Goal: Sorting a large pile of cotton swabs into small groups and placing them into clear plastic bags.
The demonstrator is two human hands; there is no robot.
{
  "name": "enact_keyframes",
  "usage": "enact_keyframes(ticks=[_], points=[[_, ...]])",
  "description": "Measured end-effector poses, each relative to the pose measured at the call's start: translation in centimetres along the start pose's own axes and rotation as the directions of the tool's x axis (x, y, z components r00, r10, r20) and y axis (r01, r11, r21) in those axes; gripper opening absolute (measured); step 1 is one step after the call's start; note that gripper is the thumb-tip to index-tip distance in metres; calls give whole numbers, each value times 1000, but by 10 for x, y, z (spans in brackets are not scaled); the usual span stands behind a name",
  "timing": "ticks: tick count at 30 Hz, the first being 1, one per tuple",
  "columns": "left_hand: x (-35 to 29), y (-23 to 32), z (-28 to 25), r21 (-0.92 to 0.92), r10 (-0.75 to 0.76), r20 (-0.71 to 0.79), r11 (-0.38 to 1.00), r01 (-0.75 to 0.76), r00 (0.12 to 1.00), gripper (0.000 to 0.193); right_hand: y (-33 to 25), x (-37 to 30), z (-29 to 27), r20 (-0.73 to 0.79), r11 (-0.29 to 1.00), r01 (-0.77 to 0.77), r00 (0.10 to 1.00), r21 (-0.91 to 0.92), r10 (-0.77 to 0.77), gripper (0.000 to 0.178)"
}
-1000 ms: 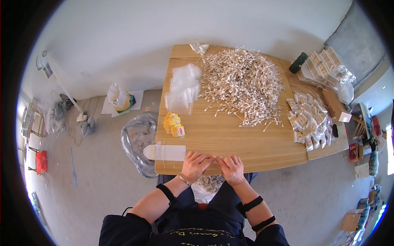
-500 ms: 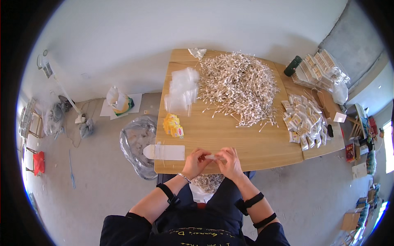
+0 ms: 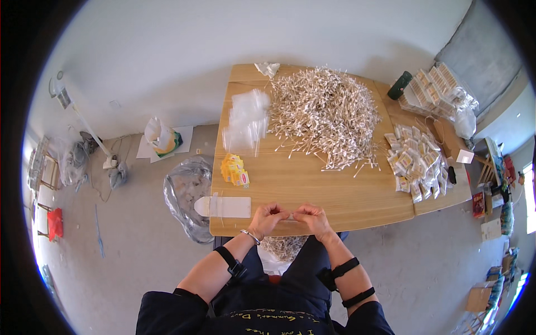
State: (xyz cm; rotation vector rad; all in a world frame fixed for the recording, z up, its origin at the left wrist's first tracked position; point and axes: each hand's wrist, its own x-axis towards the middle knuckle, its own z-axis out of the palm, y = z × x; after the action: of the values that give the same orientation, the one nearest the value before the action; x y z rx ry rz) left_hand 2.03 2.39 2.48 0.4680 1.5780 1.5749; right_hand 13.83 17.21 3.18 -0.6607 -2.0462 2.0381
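My left hand (image 3: 268,219) and my right hand (image 3: 314,220) meet over the near edge of the wooden table (image 3: 335,206). Thumbs and fingers of both are pinched together around a small whitish thing (image 3: 290,218), mostly covered by the fingertips, so its kind cannot be made out. Left of my left hand lies a flat white card (image 3: 237,207) with a pointed end and a see-through strip across it. Behind the card are yellow printed cards (image 3: 234,170) and a stack of see-through plastic bags (image 3: 245,120). A large heap of cotton swabs (image 3: 329,117) covers the table's far middle.
Filled small packets (image 3: 416,162) are piled at the right, near a dark green cylinder (image 3: 399,85) and stacked packs (image 3: 438,92). A grey plastic sack (image 3: 190,195) stands on the floor at the table's left. More swabs (image 3: 283,247) sit in a bag at my lap.
The fingertips of both hands have come closer over the small whitish thing, which shows less than before. My right hand has turned slightly, its fingers lower. The other things lie as they were.
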Motion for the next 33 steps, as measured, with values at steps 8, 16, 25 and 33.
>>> enact_keyframes(ticks=[8,16,25,33], points=[[0,3,-2,-172,-102,77,978,114,992,4,-4,-3,-3,61,996,-53,997,69,48,4],[-1,4,4,-63,-48,70,997,53,996,4,-4,-10,-3,20,990,101,995,-100,-100,4],[-3,-3,1,196,201,106,956,-218,974,31,-8,-8,-3,-111,994,95,989,-47,-100,7],[-35,29,-4,-390,-133,411,868,306,902,44,-44,-14,-18,-74,892,-219,960,395,269,11]])
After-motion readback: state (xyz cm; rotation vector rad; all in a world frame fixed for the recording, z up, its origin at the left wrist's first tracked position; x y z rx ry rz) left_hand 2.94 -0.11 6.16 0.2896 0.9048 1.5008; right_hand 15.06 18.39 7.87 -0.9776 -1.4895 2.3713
